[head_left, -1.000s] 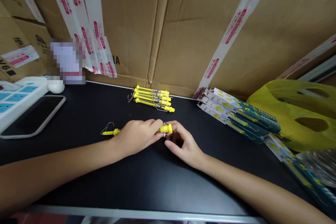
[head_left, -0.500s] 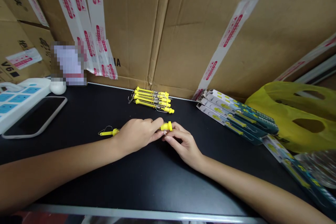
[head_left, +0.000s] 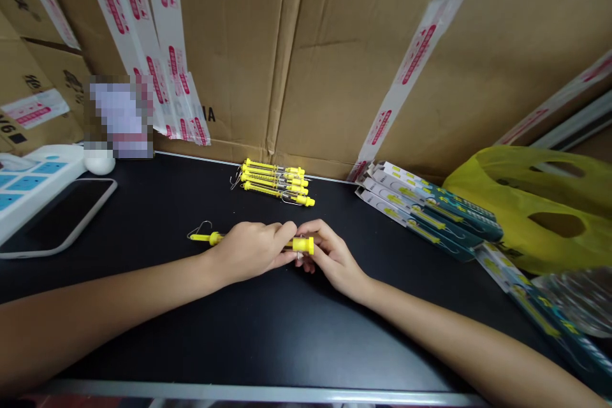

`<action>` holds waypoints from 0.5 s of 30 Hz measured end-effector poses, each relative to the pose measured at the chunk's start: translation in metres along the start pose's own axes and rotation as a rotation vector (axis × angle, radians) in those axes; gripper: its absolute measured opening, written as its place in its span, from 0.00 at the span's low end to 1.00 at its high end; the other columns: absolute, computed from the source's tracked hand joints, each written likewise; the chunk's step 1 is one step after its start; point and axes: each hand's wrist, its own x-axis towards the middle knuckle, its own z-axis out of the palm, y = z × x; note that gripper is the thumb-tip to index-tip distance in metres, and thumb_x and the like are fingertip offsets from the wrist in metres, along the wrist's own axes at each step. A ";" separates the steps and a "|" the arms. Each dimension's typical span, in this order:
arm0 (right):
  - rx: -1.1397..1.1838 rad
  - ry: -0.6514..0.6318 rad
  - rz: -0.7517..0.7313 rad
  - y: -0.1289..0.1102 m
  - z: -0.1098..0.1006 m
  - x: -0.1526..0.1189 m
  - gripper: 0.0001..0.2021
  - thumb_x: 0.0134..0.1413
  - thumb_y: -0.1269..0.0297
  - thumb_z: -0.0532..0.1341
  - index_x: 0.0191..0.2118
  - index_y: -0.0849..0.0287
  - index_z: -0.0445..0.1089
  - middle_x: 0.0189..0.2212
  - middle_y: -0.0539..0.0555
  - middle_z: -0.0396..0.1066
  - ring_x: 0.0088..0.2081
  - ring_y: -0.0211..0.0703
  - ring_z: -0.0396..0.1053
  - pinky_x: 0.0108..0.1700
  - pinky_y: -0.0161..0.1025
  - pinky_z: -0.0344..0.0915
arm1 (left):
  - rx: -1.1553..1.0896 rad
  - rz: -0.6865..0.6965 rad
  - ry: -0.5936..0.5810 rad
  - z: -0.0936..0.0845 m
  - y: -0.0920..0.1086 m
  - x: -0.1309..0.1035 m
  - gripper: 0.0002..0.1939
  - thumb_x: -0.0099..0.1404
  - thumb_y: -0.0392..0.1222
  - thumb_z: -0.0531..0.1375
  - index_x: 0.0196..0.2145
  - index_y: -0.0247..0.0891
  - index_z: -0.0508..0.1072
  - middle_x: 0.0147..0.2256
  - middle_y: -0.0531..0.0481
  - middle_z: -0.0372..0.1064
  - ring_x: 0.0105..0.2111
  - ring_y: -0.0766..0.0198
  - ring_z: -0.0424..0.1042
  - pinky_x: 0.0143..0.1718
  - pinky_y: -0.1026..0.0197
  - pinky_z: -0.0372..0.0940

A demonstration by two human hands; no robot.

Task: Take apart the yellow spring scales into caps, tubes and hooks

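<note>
A yellow tool with a thin wire hook at its left end lies level above the black table. My left hand is wrapped round its middle and hides that part. At the tool's right end, my right hand has its fingers closed on the yellow cap and the small metal wire beside it. Behind my hands, several similar yellow tools lie side by side in a bundle, their hooks to the left.
Several slim boxes lie at the right, by a yellow plastic bag. A phone and a white power strip are at the left. Taped cardboard stands behind the black table.
The held tool's cap end has dropped slightly and the tool lies more level. My right hand's fingers have shifted round the cap. The whole view has moved a little.
</note>
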 end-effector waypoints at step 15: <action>-0.972 -0.101 -0.768 0.002 -0.023 0.011 0.12 0.62 0.74 0.46 0.45 0.59 0.63 0.22 0.50 0.68 0.21 0.35 0.64 0.23 0.32 0.57 | -0.071 0.201 0.268 0.017 -0.006 0.000 0.09 0.67 0.42 0.51 0.41 0.34 0.58 0.29 0.51 0.68 0.28 0.61 0.71 0.26 0.61 0.65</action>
